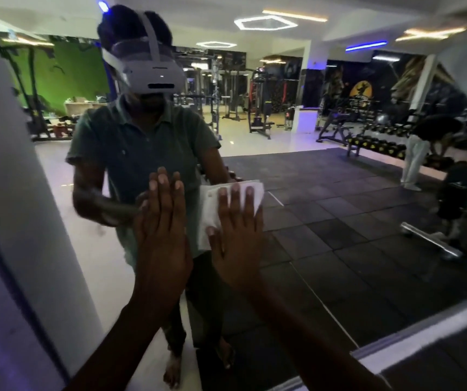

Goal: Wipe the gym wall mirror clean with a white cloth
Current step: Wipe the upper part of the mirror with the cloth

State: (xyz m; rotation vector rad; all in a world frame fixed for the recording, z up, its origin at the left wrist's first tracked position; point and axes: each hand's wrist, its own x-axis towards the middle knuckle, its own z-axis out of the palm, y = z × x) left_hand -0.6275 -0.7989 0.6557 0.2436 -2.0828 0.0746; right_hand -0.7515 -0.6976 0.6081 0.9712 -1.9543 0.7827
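The folded white cloth (pixel 230 204) sits a little right of the frame's centre, flat against the large glass wall mirror (pixel 339 221), pinned there by the right hand (pixel 236 235). That hand lies over the cloth's lower right part with its fingers straight and spread, fingertips on the fabric and the thumb reaching across its lower left; the cloth shows above and to the left of the fingers.

It looks soft, thin and very light, the sort of thing that bunches or slips on slick glass unless a flat palm keeps pressing, so I would judge an open, spread hand the right hold here rather than a pinch. The mirror is stiff and breakable, so firm, even pressure suits it better than a shove.

Just left of the cloth, the left hand (pixel 162 230) is laid flat on the bare glass with its fingers straight and close together, holding nothing. It seems to serve as a brace.

The mirror fills most of the frame, with a pale wall edge (pixel 9 165) down the left side.
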